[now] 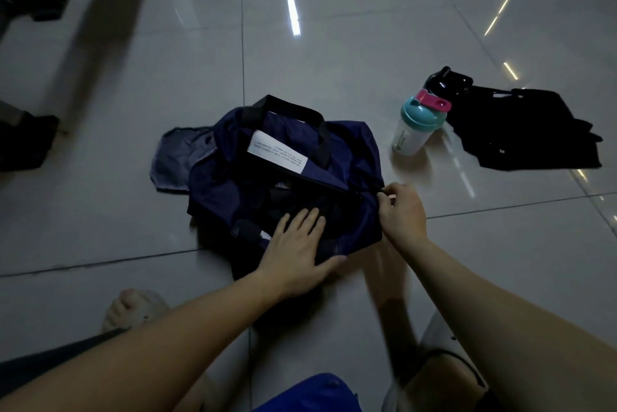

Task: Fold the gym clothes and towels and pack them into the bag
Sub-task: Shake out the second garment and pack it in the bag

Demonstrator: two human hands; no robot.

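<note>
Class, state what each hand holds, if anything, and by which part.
The right hand pinches the navy duffel bag at its zipper end; the left hand only presses flat on it.

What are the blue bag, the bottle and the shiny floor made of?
The bag looks like thin soft cloth, maybe nylon: it slumps and creases. The bottle looks like plastic: cloudy whitish body, smooth teal lid, pink cap. The floor looks like polished tile, perhaps ceramic: it reflects bright streaks and shows thin joint lines.
</note>
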